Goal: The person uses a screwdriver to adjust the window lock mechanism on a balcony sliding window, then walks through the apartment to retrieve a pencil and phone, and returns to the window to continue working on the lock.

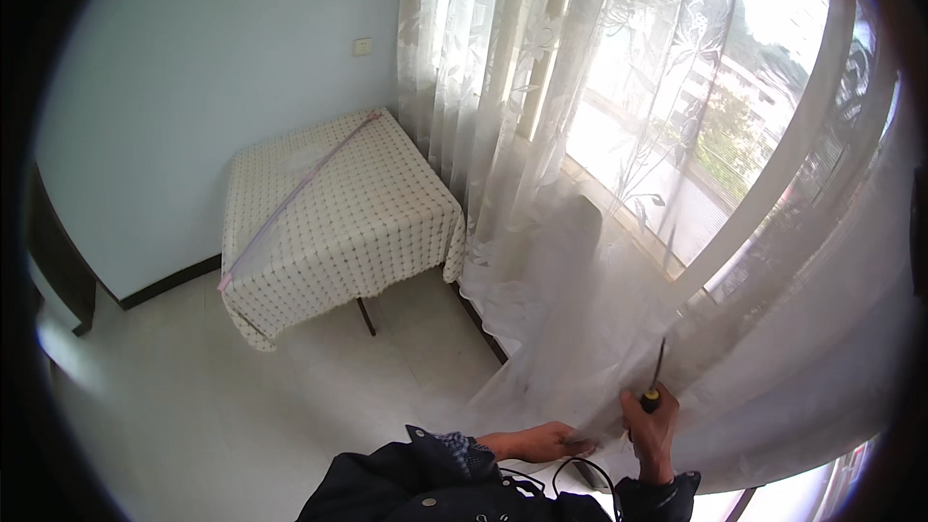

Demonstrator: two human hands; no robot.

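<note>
My right hand (pixel 655 428) is closed around a screwdriver (pixel 652 396) with a yellow and black handle. Its thin dark shaft points up and away from me, in front of the pale fabric. Left of it, my left hand (pixel 543 443) reaches in from the side, its fingertips closed on the edge of a white sheer curtain (pixel 570 329). The cloth spreads from there toward the window and hangs in loose folds, patterned with leaves higher up. A thin black cord (pixel 590 469) loops between my two forearms.
A table under a cream patterned cloth (pixel 338 203) stands at the left by the wall, with a long pinkish strip (pixel 300 188) lying across it. A wall socket (pixel 362 46) sits above. The bright window (pixel 715 116) fills the right side. Pale floor (pixel 193 387) lies at the left.
</note>
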